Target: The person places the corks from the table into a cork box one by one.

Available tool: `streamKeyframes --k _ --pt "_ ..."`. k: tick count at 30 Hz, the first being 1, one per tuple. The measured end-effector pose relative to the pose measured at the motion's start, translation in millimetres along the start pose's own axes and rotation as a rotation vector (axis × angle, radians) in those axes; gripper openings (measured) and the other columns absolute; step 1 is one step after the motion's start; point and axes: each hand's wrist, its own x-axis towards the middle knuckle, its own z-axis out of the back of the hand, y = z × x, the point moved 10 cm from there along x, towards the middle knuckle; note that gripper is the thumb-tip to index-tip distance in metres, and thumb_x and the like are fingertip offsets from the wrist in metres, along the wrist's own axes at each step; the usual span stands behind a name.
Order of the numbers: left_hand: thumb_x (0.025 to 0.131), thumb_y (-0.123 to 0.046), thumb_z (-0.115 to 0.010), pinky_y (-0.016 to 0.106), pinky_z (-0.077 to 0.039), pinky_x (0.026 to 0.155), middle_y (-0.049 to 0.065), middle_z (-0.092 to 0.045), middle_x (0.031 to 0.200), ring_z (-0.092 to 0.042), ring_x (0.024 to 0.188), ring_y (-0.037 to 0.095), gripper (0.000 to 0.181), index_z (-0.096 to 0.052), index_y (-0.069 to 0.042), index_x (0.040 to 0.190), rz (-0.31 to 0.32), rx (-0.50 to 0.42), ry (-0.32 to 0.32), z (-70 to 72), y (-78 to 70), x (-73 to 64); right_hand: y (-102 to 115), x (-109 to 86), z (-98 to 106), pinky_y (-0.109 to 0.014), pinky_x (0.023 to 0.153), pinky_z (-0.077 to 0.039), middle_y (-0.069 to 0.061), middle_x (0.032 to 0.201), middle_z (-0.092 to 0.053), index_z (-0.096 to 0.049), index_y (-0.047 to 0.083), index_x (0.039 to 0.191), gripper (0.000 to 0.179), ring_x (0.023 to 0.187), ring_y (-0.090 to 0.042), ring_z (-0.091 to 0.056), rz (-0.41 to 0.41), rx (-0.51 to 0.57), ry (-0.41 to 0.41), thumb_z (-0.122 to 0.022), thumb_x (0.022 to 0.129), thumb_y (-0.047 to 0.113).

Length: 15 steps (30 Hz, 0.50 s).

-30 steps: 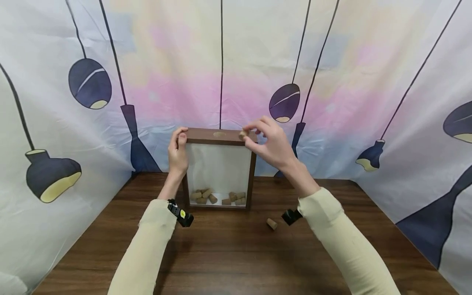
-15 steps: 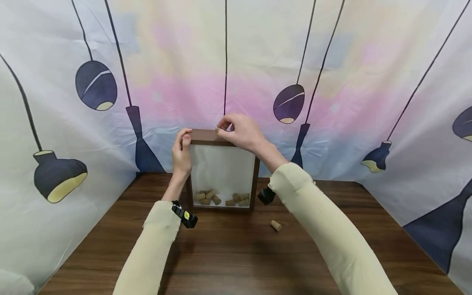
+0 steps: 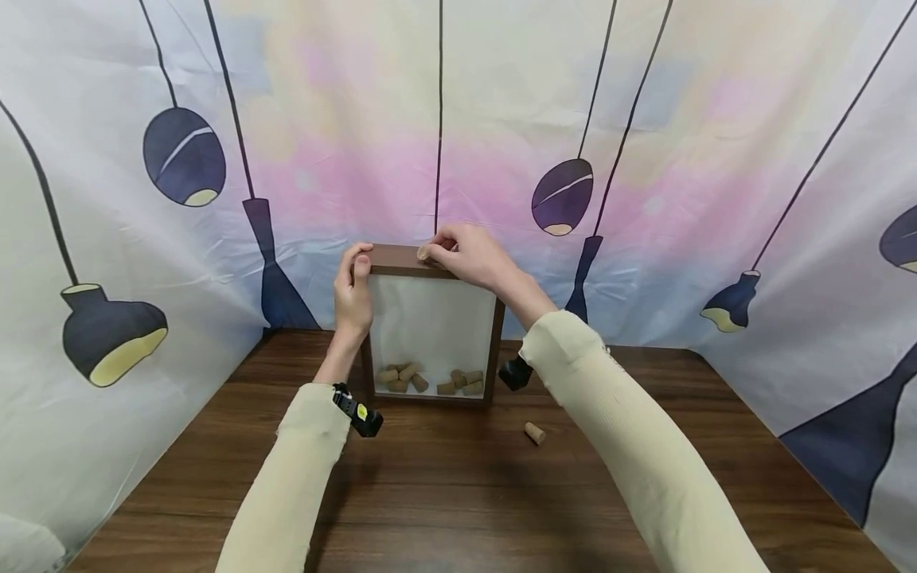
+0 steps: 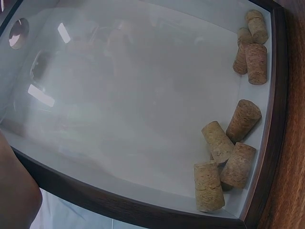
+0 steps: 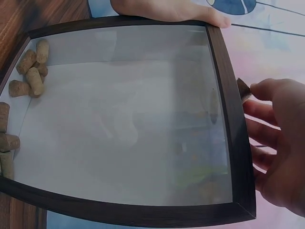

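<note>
A shadow box with a dark brown frame and a clear front stands upright on the table. My left hand grips its upper left corner, thumb in front. At the middle of the top edge my right hand pinches a wine cork, right at the round hole. From inside, that hole shows in the left wrist view. The held cork juts above the frame in the right wrist view. Several corks lie in two groups on the box floor, one cork pile left, another cork pile right.
One loose cork lies on the wooden table, right of and in front of the box. A printed cloth backdrop with lamp drawings hangs close behind and at both sides.
My right hand has carried the cork leftward along the top edge, from the right corner to the hole in the middle. My left hand keeps its grip on the corner.
</note>
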Motion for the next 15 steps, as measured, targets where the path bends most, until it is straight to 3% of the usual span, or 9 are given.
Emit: streamKeyframes --k 8,15 --pt "0.107 -0.027 -0.040 0.028 -0.027 0.065 0.019 -0.052 0.133 -0.026 0.061 0.002 0.042 -0.052 0.001 0.135 -0.007 -0.012 -0.009 2.1 0.2 -0.2 -4.2 -16.7 12.3 -0.033 0.090 -0.050 -0.005 0.106 -0.067 -0.071 0.011 0.108 0.021 0.096 -0.020 -0.064 0.044 -0.026 -0.086 -0.058 0.100 0.025" --pt "0.107 -0.029 -0.041 0.028 -0.029 0.068 0.016 -0.053 0.128 -0.028 0.064 0.002 0.043 -0.053 0.003 0.135 -0.013 -0.021 -0.013 0.6 -0.9 -1.9 -18.4 -61.4 30.3 -0.038 0.092 -0.050 -0.008 0.108 -0.065 -0.071 0.007 0.109 0.021 0.099 -0.023 -0.061 0.087 -0.013 -0.231 -0.059 0.100 0.023"
